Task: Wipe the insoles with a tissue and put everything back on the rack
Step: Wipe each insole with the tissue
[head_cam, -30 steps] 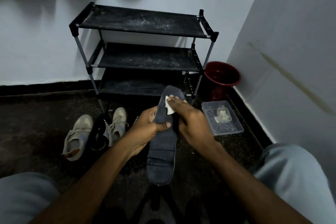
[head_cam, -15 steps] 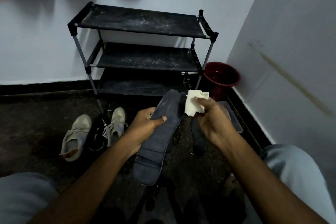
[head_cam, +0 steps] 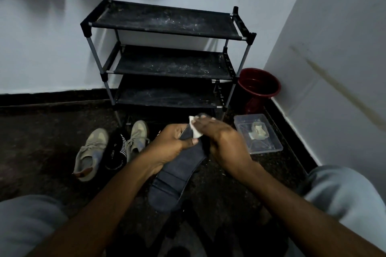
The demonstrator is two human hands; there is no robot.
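My left hand (head_cam: 170, 145) grips a dark insole (head_cam: 175, 179) by its upper part, thumb across the top face, heel end pointing down toward me. My right hand (head_cam: 221, 142) holds a white tissue (head_cam: 195, 129) against the insole's toe end. The black three-shelf rack (head_cam: 167, 62) stands against the wall behind, its shelves dusty and bare. Two beige shoes (head_cam: 92, 152) lie on the floor to the left, with a black striped sock (head_cam: 116, 152) between them.
A clear plastic box (head_cam: 258, 137) with crumpled tissue inside sits on the floor to the right. A dark red bucket (head_cam: 259, 87) stands in the corner beside the rack. My knees frame the view at both lower corners. Walls close off the back and right.
My right hand, which had lifted the tissue off to the right half a second ago, has come back onto the insole's toe end. The insole stays tilted in my left hand.
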